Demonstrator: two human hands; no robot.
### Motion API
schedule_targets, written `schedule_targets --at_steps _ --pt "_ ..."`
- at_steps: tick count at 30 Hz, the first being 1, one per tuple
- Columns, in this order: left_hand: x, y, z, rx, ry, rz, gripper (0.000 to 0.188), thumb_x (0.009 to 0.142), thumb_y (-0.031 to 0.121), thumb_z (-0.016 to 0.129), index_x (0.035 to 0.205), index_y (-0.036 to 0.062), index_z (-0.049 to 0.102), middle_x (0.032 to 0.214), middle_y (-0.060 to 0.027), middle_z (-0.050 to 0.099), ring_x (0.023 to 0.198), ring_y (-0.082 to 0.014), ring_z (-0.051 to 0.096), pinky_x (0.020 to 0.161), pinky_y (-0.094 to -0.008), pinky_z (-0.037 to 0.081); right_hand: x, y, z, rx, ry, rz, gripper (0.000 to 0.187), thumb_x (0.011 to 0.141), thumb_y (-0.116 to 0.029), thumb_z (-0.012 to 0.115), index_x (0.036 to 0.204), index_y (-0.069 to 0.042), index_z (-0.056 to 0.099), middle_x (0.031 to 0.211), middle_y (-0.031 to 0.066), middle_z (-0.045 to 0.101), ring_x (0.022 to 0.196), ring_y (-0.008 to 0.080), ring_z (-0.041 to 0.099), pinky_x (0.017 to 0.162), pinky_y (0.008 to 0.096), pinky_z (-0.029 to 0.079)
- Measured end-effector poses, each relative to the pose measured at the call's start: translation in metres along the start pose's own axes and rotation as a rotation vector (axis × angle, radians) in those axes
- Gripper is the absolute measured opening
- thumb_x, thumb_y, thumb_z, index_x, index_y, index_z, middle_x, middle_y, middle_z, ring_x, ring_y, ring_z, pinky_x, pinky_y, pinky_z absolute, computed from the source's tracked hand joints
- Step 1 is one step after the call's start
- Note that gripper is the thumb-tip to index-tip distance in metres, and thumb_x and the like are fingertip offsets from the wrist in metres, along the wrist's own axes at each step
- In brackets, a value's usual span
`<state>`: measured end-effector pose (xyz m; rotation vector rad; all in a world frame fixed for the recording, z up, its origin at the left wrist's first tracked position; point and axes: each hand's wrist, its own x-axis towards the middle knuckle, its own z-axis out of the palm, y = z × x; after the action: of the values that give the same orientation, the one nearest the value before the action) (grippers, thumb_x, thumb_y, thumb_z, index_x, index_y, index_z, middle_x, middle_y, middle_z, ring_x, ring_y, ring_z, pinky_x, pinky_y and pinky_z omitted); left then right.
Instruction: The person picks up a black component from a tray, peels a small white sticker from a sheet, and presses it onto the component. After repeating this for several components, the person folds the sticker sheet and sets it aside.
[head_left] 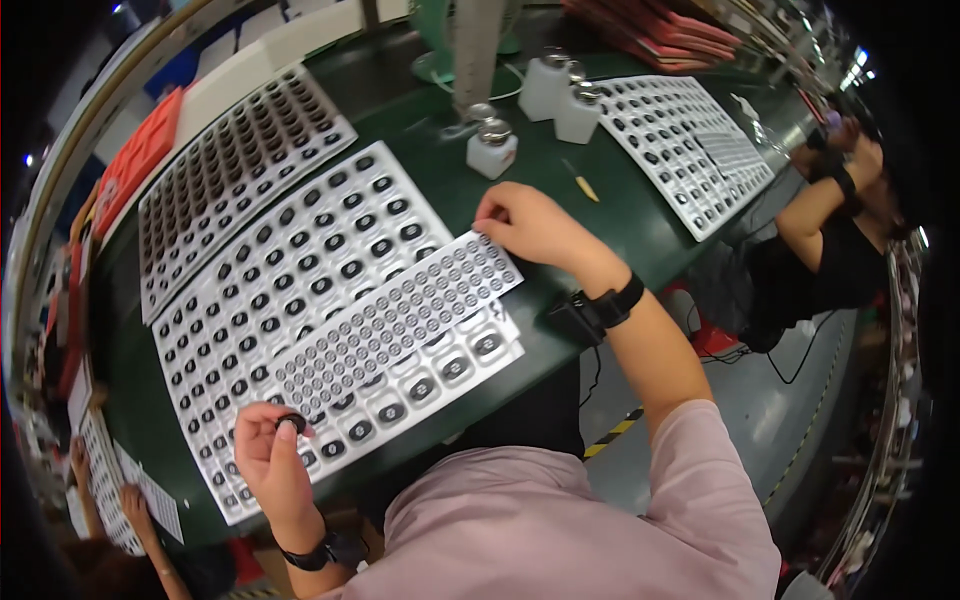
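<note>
Between the thumb and fingers of my left hand (270, 455) is a small round black part (291, 423), above the near left part of a white moulded tray (378, 152). Black parts sit in rows in its pockets. Across the tray lies a long white sheet (400, 318) of round dark-printed stickers, slanting up to the right. My right hand (525, 222) has thumb and fingers closed on the sheet's far right corner. The sheet hides some of the pockets under it.
A second tray (345, 133) of dark parts lies behind, beside orange trays (140, 160). White bottles (492, 152) with metal caps and a yellow-tipped tool (582, 184) stand or lie beyond my right hand. Another filled tray (700, 228) is near a co-worker (825, 240); another person's hands (133, 503) work at left.
</note>
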<state>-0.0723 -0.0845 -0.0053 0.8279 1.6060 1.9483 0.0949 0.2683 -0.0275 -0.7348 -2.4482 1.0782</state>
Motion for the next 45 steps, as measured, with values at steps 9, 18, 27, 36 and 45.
schedule_targets --at_steps 9,18,27,36,45 --pt "0.024 -0.013 0.037 0.052 -0.042 -0.11 0.017 0.091 0.007 0.055 0.105 -0.003 0.057 0.093 -0.0083 0.059 0.079 -0.0129 0.054 0.074 -0.0256 0.045 -0.009 0.011 -0.006 -0.131 0.099 -0.211 0.011 0.078 -0.012 0.068 0.08 -0.004 0.062 0.08 0.0102 0.06 0.083 0.0269 0.058 0.074 0.0372 0.047" --pt "0.035 -0.035 0.04 -0.101 -0.08 -0.226 0.015 0.091 0.003 0.054 0.104 -0.0035 0.058 0.095 -0.0081 0.059 0.077 -0.013 0.053 0.074 -0.0261 0.045 -0.01 0.004 -0.009 -0.298 0.128 -0.379 0.007 0.08 -0.013 0.065 0.079 -0.008 0.06 0.083 0.0042 0.059 0.087 0.0237 0.056 0.078 0.0361 0.046" --pt "0.034 -0.04 0.039 -0.121 -0.062 -0.258 0.014 0.09 0.002 0.054 0.103 -0.0037 0.057 0.095 -0.008 0.059 0.076 -0.0143 0.054 0.072 -0.026 0.045 -0.015 -0.004 -0.02 -0.597 0.109 -0.622 0.009 0.081 -0.015 0.066 0.081 -0.01 0.058 0.082 0.0016 0.057 0.084 0.0204 0.056 0.075 0.0328 0.044" --pt "0.029 -0.03 0.046 -0.151 0.019 -0.171 0.017 0.091 0.002 0.054 0.108 -0.0033 0.054 0.093 -0.0083 0.059 0.081 -0.0168 0.059 0.078 -0.0285 0.049 -0.038 -0.003 -0.026 -0.029 0.19 -0.391 0.007 0.085 -0.011 0.065 0.086 -0.008 0.059 0.088 0.0031 0.061 0.085 0.017 0.058 0.074 0.0294 0.046" --pt "0.028 -0.013 0.069 -0.157 -0.002 -0.059 0.021 0.09 0.001 0.056 0.11 -0.0031 0.052 0.092 -0.0072 0.059 0.082 -0.0149 0.061 0.094 -0.037 0.048 -0.087 0.022 -0.048 1.195 0.433 0.136 0.011 0.096 -0.015 0.055 0.098 -0.004 0.057 0.098 0.0051 0.063 0.084 0.0087 0.057 0.075 0.0228 0.046"
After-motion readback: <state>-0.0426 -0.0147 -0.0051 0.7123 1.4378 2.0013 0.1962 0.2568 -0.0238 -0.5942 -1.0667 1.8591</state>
